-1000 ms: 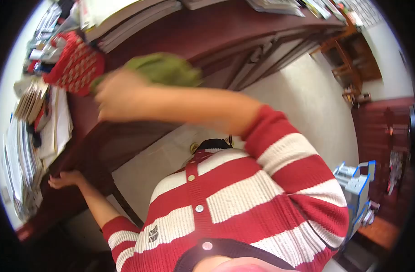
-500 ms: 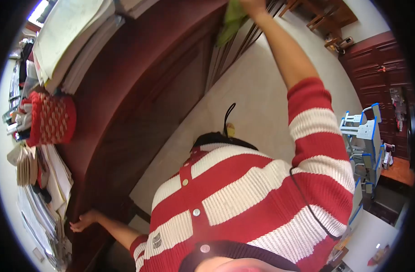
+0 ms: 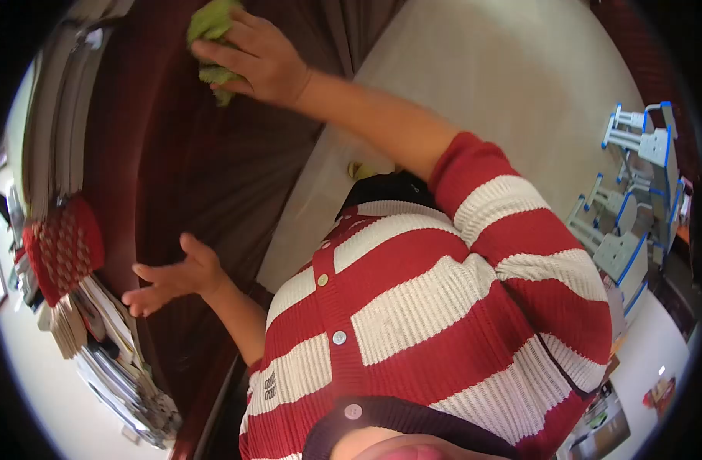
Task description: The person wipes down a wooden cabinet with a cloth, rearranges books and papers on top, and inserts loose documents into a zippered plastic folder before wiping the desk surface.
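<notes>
My right hand (image 3: 263, 61) holds a crumpled green cloth (image 3: 211, 27) at the upper left, against the dark red wooden desk (image 3: 147, 107). Its fingers are bent over the cloth, which hangs partly below them. Lower on the left, my left hand (image 3: 174, 280) is raised beside the desk edge with its fingers spread and nothing in it. A red woven basket (image 3: 65, 245) stands to the left of that hand.
Thick stacked books or papers (image 3: 59, 115) line the desk at the upper left. More papers and booklets (image 3: 124, 376) lie below the basket. Pale floor (image 3: 473, 77) shows beyond my right arm. Grey furniture with blue edges (image 3: 634, 149) stands at the right.
My right hand has swung from the top centre back to the upper left with the green cloth. My left hand has lifted and moved up and right. The view has shifted.
</notes>
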A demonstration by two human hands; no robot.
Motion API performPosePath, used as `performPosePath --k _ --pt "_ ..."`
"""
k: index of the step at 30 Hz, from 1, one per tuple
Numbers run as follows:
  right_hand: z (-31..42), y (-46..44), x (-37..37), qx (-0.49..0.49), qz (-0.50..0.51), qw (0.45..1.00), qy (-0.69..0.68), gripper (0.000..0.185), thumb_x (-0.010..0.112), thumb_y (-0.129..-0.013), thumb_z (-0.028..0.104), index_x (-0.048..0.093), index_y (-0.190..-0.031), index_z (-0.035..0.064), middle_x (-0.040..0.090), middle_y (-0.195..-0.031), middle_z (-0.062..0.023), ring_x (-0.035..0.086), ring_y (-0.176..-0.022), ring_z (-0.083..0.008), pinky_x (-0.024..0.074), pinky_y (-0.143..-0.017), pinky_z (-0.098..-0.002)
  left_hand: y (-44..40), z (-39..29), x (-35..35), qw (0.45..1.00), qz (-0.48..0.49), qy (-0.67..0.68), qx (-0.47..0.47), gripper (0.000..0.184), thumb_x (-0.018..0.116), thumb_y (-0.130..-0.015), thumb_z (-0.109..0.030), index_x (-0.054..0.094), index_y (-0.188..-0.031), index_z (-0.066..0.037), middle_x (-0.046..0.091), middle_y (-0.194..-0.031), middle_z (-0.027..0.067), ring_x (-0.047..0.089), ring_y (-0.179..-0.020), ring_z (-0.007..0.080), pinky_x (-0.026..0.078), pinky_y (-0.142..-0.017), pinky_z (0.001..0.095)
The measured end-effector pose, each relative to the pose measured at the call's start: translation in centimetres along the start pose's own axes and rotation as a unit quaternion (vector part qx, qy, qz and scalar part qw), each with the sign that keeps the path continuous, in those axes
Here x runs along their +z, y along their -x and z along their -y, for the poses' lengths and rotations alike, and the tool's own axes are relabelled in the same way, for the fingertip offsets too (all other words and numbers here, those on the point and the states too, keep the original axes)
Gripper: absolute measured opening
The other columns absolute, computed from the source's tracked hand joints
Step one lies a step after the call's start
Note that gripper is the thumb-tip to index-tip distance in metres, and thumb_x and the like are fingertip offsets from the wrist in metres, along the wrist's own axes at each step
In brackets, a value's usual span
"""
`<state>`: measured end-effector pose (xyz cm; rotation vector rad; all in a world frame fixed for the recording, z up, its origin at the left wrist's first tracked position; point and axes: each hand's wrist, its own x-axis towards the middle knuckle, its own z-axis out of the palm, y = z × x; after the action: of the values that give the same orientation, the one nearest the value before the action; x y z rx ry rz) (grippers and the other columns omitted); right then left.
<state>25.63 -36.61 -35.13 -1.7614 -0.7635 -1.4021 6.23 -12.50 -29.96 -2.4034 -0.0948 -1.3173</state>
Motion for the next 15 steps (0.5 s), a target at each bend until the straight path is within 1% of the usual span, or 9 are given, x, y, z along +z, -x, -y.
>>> performPosePath --k 2,5,6,7,9,11,12,14,15 --pt "-4.0 0.5 -1.4 -0.123 0.085 0.986 0.079 0.051 0.064 -0.071 0.012 0.059 -0.12 0.0245 0.053 -0.112 0.0009 0.052 -0.112 -0.0233 0.048 -0.086 -0.0357 -3.8 -2.9 1.0 1.0 -0.007 -0.002 -0.003 0.085 0.032 -0.087 -0.068 0.032 -0.137 0.0 0.009 -0.148 0.0298 0.004 -0.138 0.0445 -0.003 -0.106 0.0586" --pt "-10.6 2.9 -2.8 -0.077 0.054 0.992 0.087 0.037 0.053 -0.087 0.009 0.054 -0.124 0.0088 0.051 -0.116 -0.0137 0.049 -0.111 -0.0316 0.0401 -0.092 -0.0364 -7.0 -4.2 3.3 0.997 -0.039 -0.051 0.032 0.086 0.032 -0.085 -0.071 0.04 -0.131 0.0 0.033 -0.14 0.0256 0.029 -0.132 0.0419 0.015 -0.104 0.0563" --pt "-12.8 5.6 -1.9 -0.069 0.112 0.985 0.111 0.042 0.06 -0.077 0.013 0.057 -0.119 0.0162 0.052 -0.115 -0.0076 0.051 -0.112 -0.0293 0.0448 -0.089 -0.0366 -8.1 -5.5 4.0 0.993 -0.058 -0.088 0.054 0.079 0.031 -0.086 -0.07 0.053 -0.119 -0.002 0.055 -0.122 0.0167 0.055 -0.11 0.0351 0.038 -0.089 0.0522" --pt "-14.9 8.3 -1.1 -0.063 0.169 0.974 0.135 0.048 0.067 -0.067 0.017 0.061 -0.115 0.0235 0.052 -0.113 -0.0015 0.052 -0.113 -0.027 0.0495 -0.086 -0.0368 -8.3 -3.8 4.7 0.984 -0.098 -0.106 0.102 0.07 0.037 -0.085 -0.068 0.062 -0.108 -0.007 0.064 -0.104 0.0093 0.062 -0.089 0.0299 0.045 -0.07 0.0469" --pt "-15.1 11.0 -0.2 -0.066 0.123 0.984 0.107 0.051 0.067 -0.064 0.018 0.062 -0.114 0.0218 0.05 -0.114 -0.0045 0.05 -0.115 -0.0308 0.0484 -0.089 -0.0379 -9.2 -2.6 4.7 0.972 -0.158 -0.095 0.143 0.062 0.041 -0.087 -0.063 0.065 -0.099 -0.007 0.064 -0.094 0.0069 0.062 -0.082 0.0282 0.047 -0.068 0.0418" --pt "-16.5 14.6 1.1 -0.054 0.095 0.992 0.06 0.059 0.069 -0.061 0.02 0.06 -0.119 0.0212 0.044 -0.118 -0.0069 0.042 -0.123 -0.0364 0.0448 -0.095 -0.0424 -8.5 -3.7 5.3 0.968 -0.147 -0.128 0.159 0.071 0.037 -0.086 -0.069 0.06 -0.105 -0.004 0.062 -0.1 0.0095 0.059 -0.086 0.0295 0.045 -0.071 0.0416" --pt "-16.3 16.8 1.3 -0.029 0.097 0.994 0.041 0.059 0.07 -0.06 0.02 0.061 -0.118 0.0212 0.044 -0.117 -0.0069 0.041 -0.124 -0.0371 0.0438 -0.095 -0.0444 -8.3 -3.7 5.3 0.966 -0.13 -0.169 0.149 0.071 0.037 -0.087 -0.067 0.058 -0.108 -0.003 0.06 -0.102 0.0124 0.058 -0.089 0.0332 0.043 -0.073 0.0436" --pt "-17.1 22.1 2.3 0.014 0.099 0.995 0.024 0.059 0.071 -0.058 0.019 0.061 -0.117 0.0212 0.045 -0.118 -0.0071 0.039 -0.125 -0.0379 0.0411 -0.096 -0.0478 -8.0 -2.6 6.4 0.966 -0.167 -0.123 0.153 0.068 0.041 -0.088 -0.063 0.057 -0.107 0.0 0.06 -0.105 0.0156 0.057 -0.094 0.0353 0.043 -0.081 0.0458" --pt "-17.5 25.6 3.1 0.032 0.1 0.994 0.024 0.06 0.072 -0.058 0.018 0.061 -0.117 0.0212 0.045 -0.12 -0.0072 0.037 -0.126 -0.038 0.0394 -0.096 -0.0492 -8.3 -2.2 6.8 0.97 -0.162 -0.05 0.175 0.065 0.046 -0.088 -0.059 0.056 -0.11 0.002 0.059 -0.111 0.0187 0.056 -0.102 0.036 0.04 -0.092 0.0474"
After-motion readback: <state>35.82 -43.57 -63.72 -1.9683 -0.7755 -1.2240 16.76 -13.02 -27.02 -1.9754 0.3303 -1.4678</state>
